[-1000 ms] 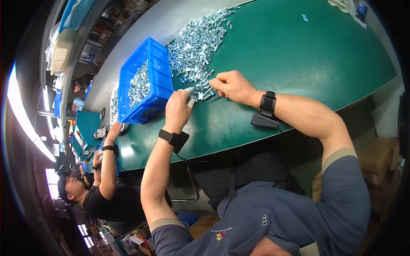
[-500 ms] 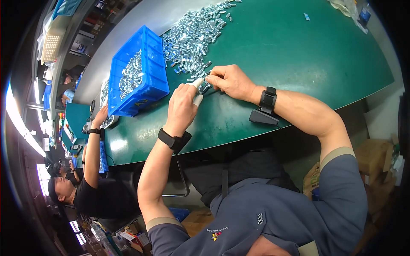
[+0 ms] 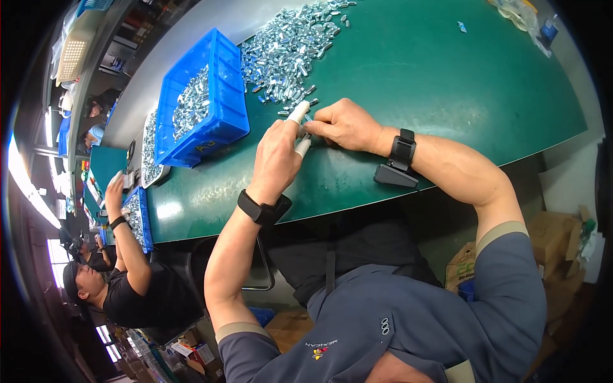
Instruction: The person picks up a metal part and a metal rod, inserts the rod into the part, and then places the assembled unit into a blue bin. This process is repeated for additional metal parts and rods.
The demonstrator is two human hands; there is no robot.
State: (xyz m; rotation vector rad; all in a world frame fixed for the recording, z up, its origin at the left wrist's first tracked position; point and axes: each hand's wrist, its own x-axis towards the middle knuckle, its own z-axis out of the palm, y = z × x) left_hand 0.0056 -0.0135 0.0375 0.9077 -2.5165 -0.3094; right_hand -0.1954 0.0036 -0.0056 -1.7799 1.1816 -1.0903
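My left hand (image 3: 278, 155), with white covers on its thumb and a finger, meets my right hand (image 3: 351, 127) over the green table. The fingertips of both hands are closed around a small shiny metal part (image 3: 308, 118), bluish on one side; most of it is hidden by the fingers. Just beyond my fingertips spreads a loose pile of small silvery metal parts (image 3: 287, 54), a few of them lying close to my left fingers. Left of my left hand stands a blue plastic crate (image 3: 230, 96), holding more of these parts.
A white tray (image 3: 153, 179) of parts sits left of the crate, and a blue bin (image 3: 146, 220) with parts is nearer the co-worker, whose hand (image 3: 114, 191) is raised. Plastic bags (image 3: 518, 16) lie at the far right. A black device (image 3: 394, 177) hangs by my right wrist.
My left hand has turned and shifted slightly right, closer to my right fingers, and less of the metal part shows. The co-worker's hand has moved from the white tray back to the left.
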